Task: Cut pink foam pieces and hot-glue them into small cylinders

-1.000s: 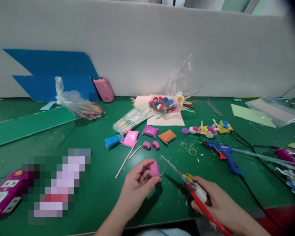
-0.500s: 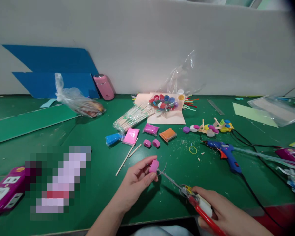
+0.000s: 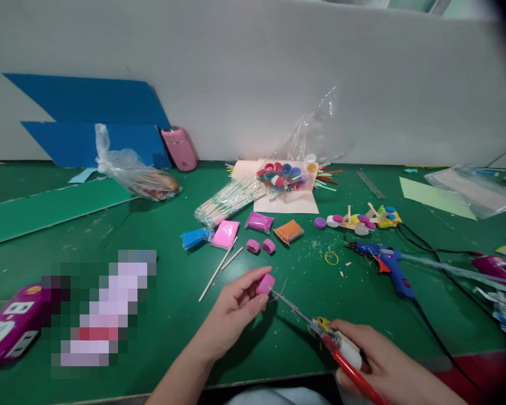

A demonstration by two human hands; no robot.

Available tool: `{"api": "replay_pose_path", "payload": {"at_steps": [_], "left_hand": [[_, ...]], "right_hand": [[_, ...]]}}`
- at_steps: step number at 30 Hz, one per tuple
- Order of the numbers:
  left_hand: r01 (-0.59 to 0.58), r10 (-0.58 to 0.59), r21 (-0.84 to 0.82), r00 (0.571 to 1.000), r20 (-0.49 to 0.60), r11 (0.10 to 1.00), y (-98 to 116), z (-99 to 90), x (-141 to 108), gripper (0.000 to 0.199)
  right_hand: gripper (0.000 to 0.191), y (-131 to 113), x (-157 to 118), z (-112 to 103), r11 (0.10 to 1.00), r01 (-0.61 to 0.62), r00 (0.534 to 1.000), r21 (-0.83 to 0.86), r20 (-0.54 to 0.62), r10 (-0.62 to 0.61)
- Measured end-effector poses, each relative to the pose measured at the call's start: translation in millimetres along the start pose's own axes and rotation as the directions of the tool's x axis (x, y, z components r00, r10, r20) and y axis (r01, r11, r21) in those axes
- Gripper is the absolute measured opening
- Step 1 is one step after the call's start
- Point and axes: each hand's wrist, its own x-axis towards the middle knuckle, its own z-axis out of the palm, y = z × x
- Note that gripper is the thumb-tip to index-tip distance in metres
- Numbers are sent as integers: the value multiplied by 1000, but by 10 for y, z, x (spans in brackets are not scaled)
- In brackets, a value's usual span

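Observation:
A small pink cap (image 3: pixel 265 284) is pinched between the thumb and fingers of my left hand (image 3: pixel 240 309). My right hand (image 3: pixel 373 357) is closed on a red-handled glue gun (image 3: pixel 349 365), which has a white and yellow body. Its long thin metal tip points up and left and reaches the cap's right side. A thin clear strand curls beside the cap. Beyond my left hand, two pink caps (image 3: pixel 260 246) lie side by side, with two wooden sticks (image 3: pixel 217 271) to their left.
A blue glue gun (image 3: pixel 388 261) with a black cable lies at the right. Behind are clay packets (image 3: pixel 259 222), bagged sticks (image 3: pixel 231 199), bottle caps (image 3: pixel 282 175) and a pink tumbler (image 3: pixel 180 149). A purple case (image 3: pixel 14 323) lies at the left.
The pink cap has turned slightly in my left fingers, and the thin strand beside it has shifted. Both hands stay in nearly the same places.

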Motion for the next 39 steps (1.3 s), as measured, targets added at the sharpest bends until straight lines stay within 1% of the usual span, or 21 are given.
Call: {"api": "replay_pose_path", "payload": {"at_steps": [3,8,12,16,20,25,29,34,39], "left_hand": [[10,-10,25,1000,1,1000,9,-4,4,38],[-7,5,92,1000,17,996,17,-15,11,38],[-15,10,149,999,31,989,32,-13,17,36],[-38,29,187,998,50,982,43,-14,29,35],[-45,26,205,995,94,978,63,-27,32,35],[-59,26,238,990,138,970,132,-49,27,36],[-77,31,269,985,171,960,179,-58,28,36],[-46,-1,229,979,202,972,191,-48,35,34],[-12,-16,120,974,228,993,143,-27,42,32]], "right_hand": [[20,-31,-3,-2,1000,-9,1000,-7,21,9],[13,-67,-8,5,1000,29,995,8,93,-30],[7,-81,6,19,999,32,992,32,118,-36],[8,-107,29,17,999,33,992,41,121,-37],[14,-93,54,41,999,23,992,29,120,-27],[17,-54,96,121,996,88,991,-4,96,-88],[14,-43,101,177,995,95,991,-23,97,-92],[16,-8,107,222,990,141,988,-30,60,-139],[15,1,133,245,988,143,989,-55,37,-141]]}}
